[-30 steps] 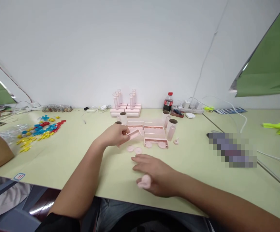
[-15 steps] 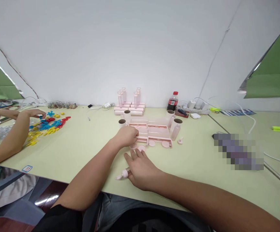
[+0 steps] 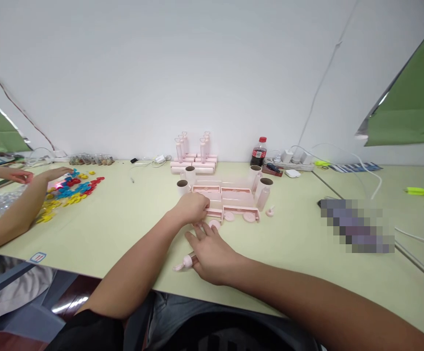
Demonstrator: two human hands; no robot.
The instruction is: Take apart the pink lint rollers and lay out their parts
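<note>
My left hand (image 3: 191, 207) is closed, its fingers curled down at the left end of a pink open tray (image 3: 241, 211); what they grip is hidden. Just below it, my right hand (image 3: 213, 256) reaches palm down, fingertips stretched close to the left hand and a pink round disc (image 3: 214, 224). A pink-capped clear tube (image 3: 188, 262), its cap flipped open, sticks out on the thumb side of my right hand and seems held under the palm. More discs (image 3: 249, 217) lie in front of the tray.
Upright tubes (image 3: 266, 183) flank the pink parts. Behind stand pink racks (image 3: 193, 168) with looped bottles, and a cola bottle (image 3: 258, 152). At right lie a blurred object (image 3: 354, 225) and cables. A co-worker's arm (image 3: 29, 204) reaches over coloured plastic pieces (image 3: 74, 187) at left.
The view has shifted slightly. My right fingertips have moved a little closer to my left hand and now cover a disc seen before. The co-worker's farther hand has come into view.
</note>
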